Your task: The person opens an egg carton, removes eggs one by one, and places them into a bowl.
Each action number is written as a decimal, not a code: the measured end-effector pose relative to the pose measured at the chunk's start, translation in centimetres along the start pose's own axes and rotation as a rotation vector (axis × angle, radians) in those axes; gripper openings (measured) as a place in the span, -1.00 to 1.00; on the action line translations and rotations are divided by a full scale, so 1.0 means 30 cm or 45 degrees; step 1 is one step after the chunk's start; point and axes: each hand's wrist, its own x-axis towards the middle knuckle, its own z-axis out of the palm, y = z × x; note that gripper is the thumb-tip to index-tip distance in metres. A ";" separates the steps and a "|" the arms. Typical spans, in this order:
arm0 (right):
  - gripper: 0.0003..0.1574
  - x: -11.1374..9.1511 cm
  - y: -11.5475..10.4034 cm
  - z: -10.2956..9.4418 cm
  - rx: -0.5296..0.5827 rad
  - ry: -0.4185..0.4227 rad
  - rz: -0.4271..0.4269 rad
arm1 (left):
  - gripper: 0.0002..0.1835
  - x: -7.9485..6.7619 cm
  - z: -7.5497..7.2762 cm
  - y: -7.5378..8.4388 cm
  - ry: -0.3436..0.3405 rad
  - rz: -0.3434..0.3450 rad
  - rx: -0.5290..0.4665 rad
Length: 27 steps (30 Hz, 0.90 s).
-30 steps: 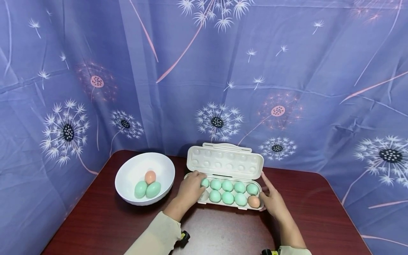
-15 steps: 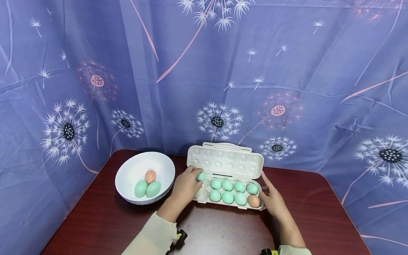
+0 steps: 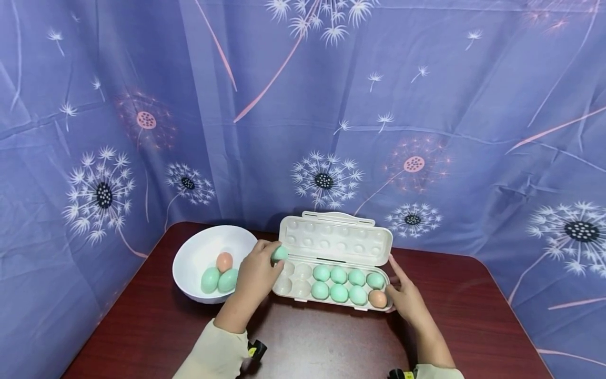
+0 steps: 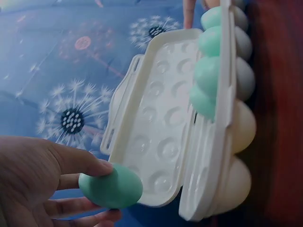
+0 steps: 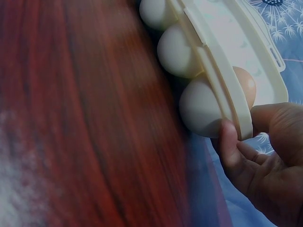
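L hand (image 3: 255,271) pinches 1 green egg (image 3: 280,253) | R hand (image 3: 408,300) grips carton (image 3: 337,243) end | red-brown tbl (image 3: 326,342), blue dandelion-print curtain (image 3: 274,137) behind

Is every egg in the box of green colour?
No, one orange egg sits at the right end of the near row in the box.
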 end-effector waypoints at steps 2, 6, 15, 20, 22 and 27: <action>0.04 -0.002 -0.001 0.000 0.001 0.004 0.000 | -0.55 0.005 -0.016 -0.012 0.020 -0.020 -0.025; 0.04 -0.001 0.000 0.001 -0.004 0.010 -0.005 | -0.56 0.017 -0.047 -0.035 0.033 -0.083 -0.079; 0.05 0.006 0.006 0.001 -0.012 0.006 -0.016 | -0.52 0.041 -0.101 -0.093 0.033 -0.234 -0.138; 0.05 0.006 0.004 0.001 -0.025 0.013 -0.018 | -0.51 0.045 -0.114 -0.127 -0.014 -0.285 -0.108; 0.05 0.004 0.003 0.002 -0.028 0.019 -0.019 | -0.52 0.045 -0.115 -0.141 -0.042 -0.295 -0.078; 0.05 0.002 -0.002 0.004 -0.030 0.022 -0.020 | -0.53 0.044 -0.106 -0.180 -0.105 -0.300 -0.005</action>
